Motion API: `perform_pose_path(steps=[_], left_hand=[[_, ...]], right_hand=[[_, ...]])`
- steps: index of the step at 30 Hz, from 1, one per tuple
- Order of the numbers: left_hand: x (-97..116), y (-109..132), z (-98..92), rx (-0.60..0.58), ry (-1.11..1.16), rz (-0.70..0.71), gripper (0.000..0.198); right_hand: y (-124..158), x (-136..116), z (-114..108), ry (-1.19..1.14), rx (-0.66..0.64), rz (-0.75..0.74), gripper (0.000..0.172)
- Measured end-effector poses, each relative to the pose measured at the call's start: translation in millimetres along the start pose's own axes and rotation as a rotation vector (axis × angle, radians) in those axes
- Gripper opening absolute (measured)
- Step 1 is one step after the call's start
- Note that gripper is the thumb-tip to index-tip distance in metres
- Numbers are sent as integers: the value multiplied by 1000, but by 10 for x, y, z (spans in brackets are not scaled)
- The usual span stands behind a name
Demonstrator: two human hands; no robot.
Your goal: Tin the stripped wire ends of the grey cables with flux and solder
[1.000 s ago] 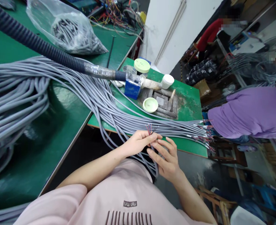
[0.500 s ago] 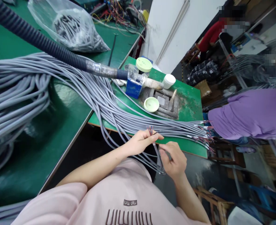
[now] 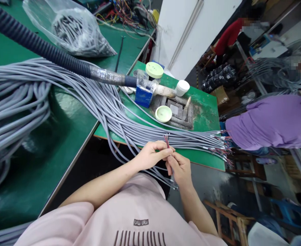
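Reddish wires [image 3: 167, 140] fan up in the head view from your left hand [image 3: 152, 155], which pinches them near the gray cables [image 3: 140, 132]; your right hand [image 3: 181, 168] meets it, its hold hidden. Slack pinching could let the wires slip or snag.

Right hand [image 3: 180, 166], spread a second ago and then apart from left hand [image 3: 150, 155], now sits further toward 10 o'clock, fingers curled in, tips meeting left hand's. Wires [image 3: 167, 140] bunch tighter toward 12 o'clock; dark strand no longer splays toward 2 o'clock.
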State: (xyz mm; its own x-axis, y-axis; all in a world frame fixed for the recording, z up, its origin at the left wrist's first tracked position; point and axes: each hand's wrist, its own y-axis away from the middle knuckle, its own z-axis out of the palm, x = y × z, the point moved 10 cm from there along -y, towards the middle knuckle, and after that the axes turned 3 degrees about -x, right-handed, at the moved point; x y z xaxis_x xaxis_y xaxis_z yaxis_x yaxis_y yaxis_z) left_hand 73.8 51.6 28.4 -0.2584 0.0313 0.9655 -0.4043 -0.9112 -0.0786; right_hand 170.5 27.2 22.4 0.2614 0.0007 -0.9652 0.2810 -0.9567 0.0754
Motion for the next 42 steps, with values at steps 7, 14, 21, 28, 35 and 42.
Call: perform_pose_path(steps=[7,14,21,28,35,42], left_hand=[[72,8,-3,18,-44,73,41],[-114,-8,34,-26,117,-59,35],[-82,-13,-263,195,253,-101,34],[-91,8,-341,283,326,-85,33],[-152,22,-351,310,331,-105,32],[-230,31,-345,330,348,-145,32]], right_hand=[[66,56,52,-91,33,30,32],[104,165,63,-206,67,32,27],[119,107,12,-122,104,39,23],[87,98,64,-104,76,36,24],[80,139,75,-167,78,70,25],[40,195,187,-520,-28,61,27]])
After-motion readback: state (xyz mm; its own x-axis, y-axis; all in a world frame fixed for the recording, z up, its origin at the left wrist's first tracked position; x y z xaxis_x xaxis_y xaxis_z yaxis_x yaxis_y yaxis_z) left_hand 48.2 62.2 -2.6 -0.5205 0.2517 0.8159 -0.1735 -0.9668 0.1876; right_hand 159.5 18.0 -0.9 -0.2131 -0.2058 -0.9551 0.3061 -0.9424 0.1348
